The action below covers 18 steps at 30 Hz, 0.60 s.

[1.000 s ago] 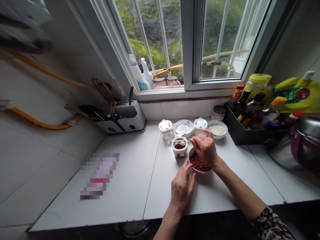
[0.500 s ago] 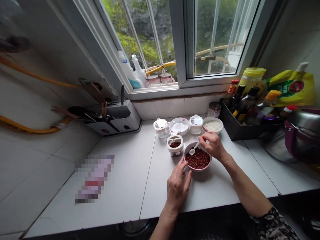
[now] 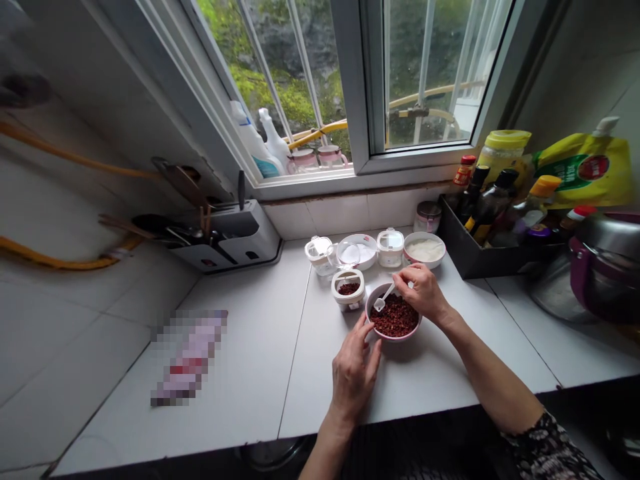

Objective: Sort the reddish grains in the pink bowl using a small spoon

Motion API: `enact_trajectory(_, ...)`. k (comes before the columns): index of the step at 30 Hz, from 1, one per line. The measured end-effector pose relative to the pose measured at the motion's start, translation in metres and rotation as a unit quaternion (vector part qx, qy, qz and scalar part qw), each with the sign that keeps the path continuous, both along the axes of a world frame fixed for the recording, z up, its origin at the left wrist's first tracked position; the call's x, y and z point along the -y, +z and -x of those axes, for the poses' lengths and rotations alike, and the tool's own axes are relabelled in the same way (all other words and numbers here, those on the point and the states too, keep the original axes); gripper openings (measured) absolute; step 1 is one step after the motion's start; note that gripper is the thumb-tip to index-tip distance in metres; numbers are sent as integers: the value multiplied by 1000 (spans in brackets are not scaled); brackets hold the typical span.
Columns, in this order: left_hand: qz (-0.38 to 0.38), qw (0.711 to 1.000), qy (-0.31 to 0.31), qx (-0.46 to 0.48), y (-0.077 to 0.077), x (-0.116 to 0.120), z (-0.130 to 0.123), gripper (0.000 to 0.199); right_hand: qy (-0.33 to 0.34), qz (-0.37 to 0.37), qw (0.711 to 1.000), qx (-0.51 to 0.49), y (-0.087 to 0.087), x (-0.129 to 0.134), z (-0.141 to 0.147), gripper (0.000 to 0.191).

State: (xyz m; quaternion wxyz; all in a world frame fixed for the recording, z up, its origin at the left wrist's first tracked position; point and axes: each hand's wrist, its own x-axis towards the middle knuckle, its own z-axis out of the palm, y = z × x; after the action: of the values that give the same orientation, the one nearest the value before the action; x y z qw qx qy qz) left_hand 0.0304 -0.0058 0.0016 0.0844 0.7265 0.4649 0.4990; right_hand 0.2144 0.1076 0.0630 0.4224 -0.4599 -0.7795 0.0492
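My right hand (image 3: 420,292) pinches the handle of a small white spoon (image 3: 384,299). The spoon's scoop hangs at the left inside edge of a pink-rimmed bowl (image 3: 397,338) full of dark red peppercorn-like grains (image 3: 397,317). My left hand (image 3: 353,367) rests its fingertips against the bowl's left side, thumb spread apart, without wrapping round it. Just left of the bowl, a small clear container (image 3: 349,300) with a white rim holds more of the same grains. Its transparent lid (image 3: 349,255) appears raised behind it.
Behind stand a bowl of white powder (image 3: 367,250), a bowl of white granules (image 3: 425,250) and two lidded containers (image 3: 390,248). A black box of bottles (image 3: 493,257) and a steel pot (image 3: 610,267) are right; a utensil holder (image 3: 250,233) is left. A blurred pinkish item (image 3: 195,357) lies left.
The spoon has shifted slightly left and down within the bowl, with my right hand moving along. My left hand stays against the bowl. The whole view has shifted a little.
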Motion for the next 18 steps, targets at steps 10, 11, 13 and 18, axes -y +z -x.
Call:
enact_trajectory(10,-4,1000,1,-5,1,0,0,34,-3,31,999,-9,-1,-3,0,39)
enact_trajectory(11,-6,1000,2,-7,1,0,0,34,-6,31,1000,0,-2,-2,1,39)
enact_trajectory(13,-8,1000,5,-13,1,0,0,34,-3,28,999,21,-4,-1,3,39)
enact_trajectory(18,-2,1000,5,-10,1,0,0,33,20,27,999,39,-6,3,8,40)
